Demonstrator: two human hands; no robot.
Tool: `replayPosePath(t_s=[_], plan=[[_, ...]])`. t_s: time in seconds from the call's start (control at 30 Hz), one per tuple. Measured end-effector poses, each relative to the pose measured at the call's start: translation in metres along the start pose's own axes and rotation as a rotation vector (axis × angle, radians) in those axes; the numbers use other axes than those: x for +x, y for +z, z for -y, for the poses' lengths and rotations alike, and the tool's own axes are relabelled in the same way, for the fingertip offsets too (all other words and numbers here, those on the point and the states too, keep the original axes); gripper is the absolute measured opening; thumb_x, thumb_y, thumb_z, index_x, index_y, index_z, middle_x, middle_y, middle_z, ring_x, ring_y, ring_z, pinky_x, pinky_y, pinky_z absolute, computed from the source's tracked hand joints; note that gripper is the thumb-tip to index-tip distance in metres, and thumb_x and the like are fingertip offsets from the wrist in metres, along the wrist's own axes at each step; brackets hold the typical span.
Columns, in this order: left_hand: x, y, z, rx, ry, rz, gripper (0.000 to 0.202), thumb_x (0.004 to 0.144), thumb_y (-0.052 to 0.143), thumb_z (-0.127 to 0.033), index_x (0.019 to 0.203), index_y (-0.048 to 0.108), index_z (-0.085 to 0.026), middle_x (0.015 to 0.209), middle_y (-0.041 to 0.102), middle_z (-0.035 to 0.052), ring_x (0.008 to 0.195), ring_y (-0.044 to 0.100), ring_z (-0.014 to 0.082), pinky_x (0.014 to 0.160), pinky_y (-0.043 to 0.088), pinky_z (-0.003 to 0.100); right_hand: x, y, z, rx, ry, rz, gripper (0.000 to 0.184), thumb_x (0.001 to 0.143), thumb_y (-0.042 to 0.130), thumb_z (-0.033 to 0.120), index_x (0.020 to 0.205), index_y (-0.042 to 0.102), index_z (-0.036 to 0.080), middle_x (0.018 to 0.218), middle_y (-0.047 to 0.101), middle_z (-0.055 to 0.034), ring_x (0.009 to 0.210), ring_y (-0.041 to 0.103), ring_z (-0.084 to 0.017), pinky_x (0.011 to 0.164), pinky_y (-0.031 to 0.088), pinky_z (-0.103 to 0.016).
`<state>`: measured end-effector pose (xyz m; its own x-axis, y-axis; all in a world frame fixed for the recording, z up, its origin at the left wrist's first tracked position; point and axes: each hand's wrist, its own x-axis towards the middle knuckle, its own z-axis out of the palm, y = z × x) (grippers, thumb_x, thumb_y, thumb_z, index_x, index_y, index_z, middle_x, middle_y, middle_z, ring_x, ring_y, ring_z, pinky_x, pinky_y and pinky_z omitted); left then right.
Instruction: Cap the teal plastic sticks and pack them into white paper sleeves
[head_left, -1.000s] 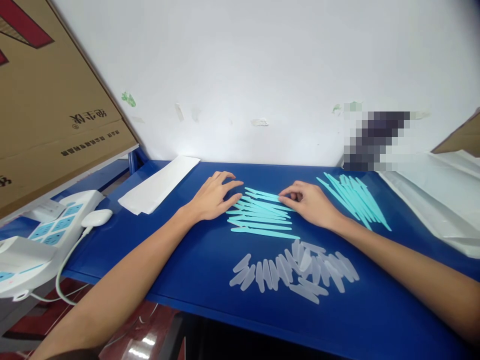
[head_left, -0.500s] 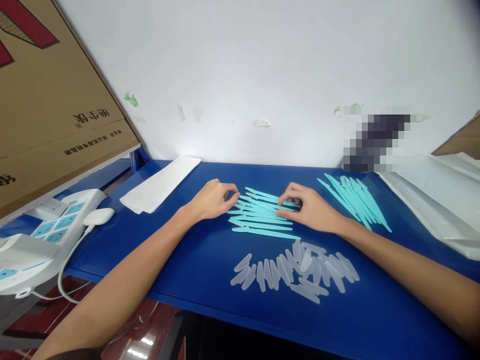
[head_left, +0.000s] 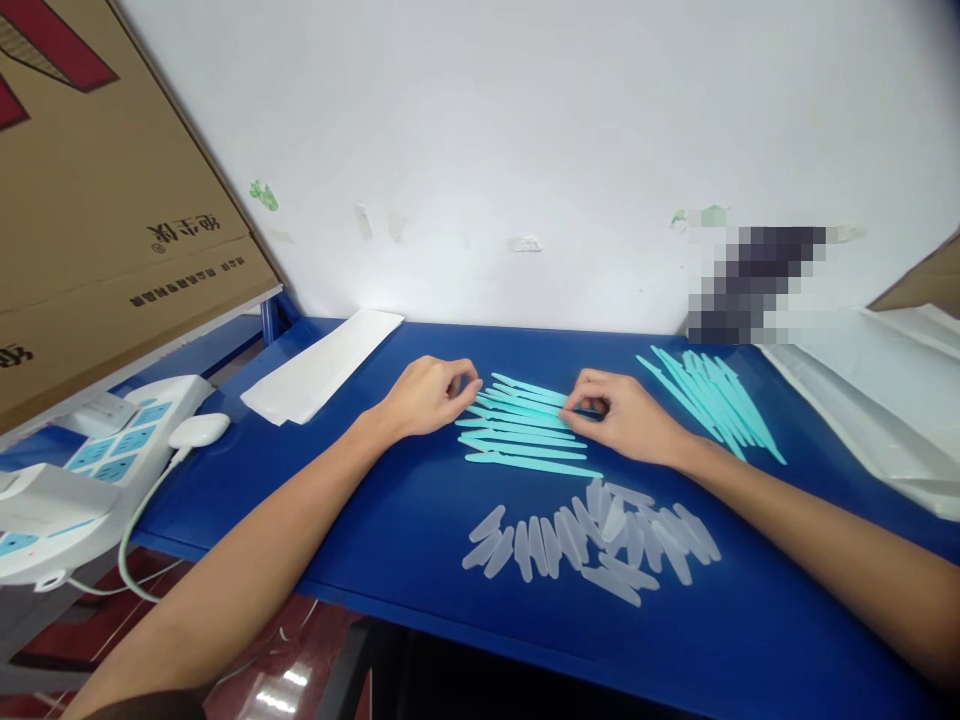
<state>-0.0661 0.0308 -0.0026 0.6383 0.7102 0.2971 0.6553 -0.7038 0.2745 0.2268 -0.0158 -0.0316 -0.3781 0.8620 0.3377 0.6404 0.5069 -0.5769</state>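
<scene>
Teal sticks (head_left: 525,422) lay on the blue table (head_left: 390,520) between the hands, long axes roughly left-right. Right hand (head_left: 622,415) was at their right ends, left hand (head_left: 427,397) by the left ends (neither clearly nearer). Right thumb and forefinger were pinched nearly together, left ones curled almost to meeting; couldn't tell if either had a stick. Sticks looked slim, tapered, loosely fanned. Frosted pieces (head_left: 576,540) sat nearer the front edge, second teal pile (head_left: 709,400) off right.

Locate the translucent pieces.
In the head view, the translucent pieces lie right of centre on the blue table, just below the middle turquoise sticks.
</scene>
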Motion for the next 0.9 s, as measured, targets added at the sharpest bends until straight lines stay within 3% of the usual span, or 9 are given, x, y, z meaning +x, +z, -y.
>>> replayPosePath(t_s=[0.1,0.2,0.4,0.53,0.67,0.9], plan=[[-0.002,0.0,-0.001,0.034,0.155,0.048,0.039,0.101,0.043,-0.04,0.118,0.069,-0.017,0.09,0.063,0.0067,0.081,0.058,0.0192,0.073,0.045,0.032,0.0,0.0,0.0,-0.036,-0.01,0.006,0.02,0.085,0.063,0.036,0.075,0.07,0.021,0.076,0.054,-0.0026,0.064,0.048,-0.014,0.06,0.039,-0.031],[-0.002,0.0,-0.002,0.093,0.213,0.122,0.046,0.102,0.041,-0.046,0.132,0.065,-0.02,0.111,0.058,0.0114,0.098,0.054,0.0241,0.087,0.045,0.038,0.001,0.0,-0.001,-0.059,-0.002,0.0,0.018,0.085,0.064,0.036,0.076,0.069,0.021,0.076,0.054,-0.0021,0.063,0.048,-0.014,0.06,0.038,-0.03],[-0.003,0.002,-0.005,0.152,0.198,0.215,0.052,0.101,0.038,-0.057,0.138,0.062,-0.03,0.12,0.051,0.012,0.103,0.047,0.0277,0.088,0.04,0.044,0.002,0.0,-0.005,-0.104,0.013,-0.011,0.018,0.086,0.064,0.037,0.091,0.07,0.021,0.083,0.056,-0.0038,0.069,0.052,-0.016,0.067,0.043,-0.033],[-0.004,0.004,-0.008,0.114,0.207,0.248,0.053,0.1,0.04,-0.059,0.145,0.055,-0.035,0.127,0.048,0.0124,0.108,0.046,0.0298,0.091,0.04,0.048,-0.001,0.0,-0.005,-0.168,0.007,-0.019,0.036,0.095,0.054,0.047,0.116,0.073,0.026,0.107,0.059,-0.0113,0.098,0.056,-0.026,0.083,0.048,-0.043],[-0.004,0.006,-0.012,0.1,0.231,0.253,0.052,0.1,0.041,-0.058,0.144,0.055,-0.036,0.132,0.047,0.0129,0.117,0.044,0.0332,0.095,0.041,0.051,-0.003,0.002,-0.005,-0.299,-0.051,0.033,0.044,0.099,0.044,0.054,0.122,0.074,0.033,0.129,0.056,-0.0126,0.116,0.051,-0.034,0.097,0.041,-0.057],[-0.004,0.01,-0.013,0.049,0.225,0.243,0.055,0.099,0.043,-0.059,0.147,0.053,-0.033,0.143,0.045,0.0139,0.13,0.04,0.0369,0.104,0.038,0.058,-0.002,0.003,-0.009,-0.306,-0.026,0.091,0.052,0.1,0.036,0.06,0.138,0.063,0.037,0.14,0.054,-0.0116,0.127,0.046,-0.037,0.101,0.038,-0.063]])
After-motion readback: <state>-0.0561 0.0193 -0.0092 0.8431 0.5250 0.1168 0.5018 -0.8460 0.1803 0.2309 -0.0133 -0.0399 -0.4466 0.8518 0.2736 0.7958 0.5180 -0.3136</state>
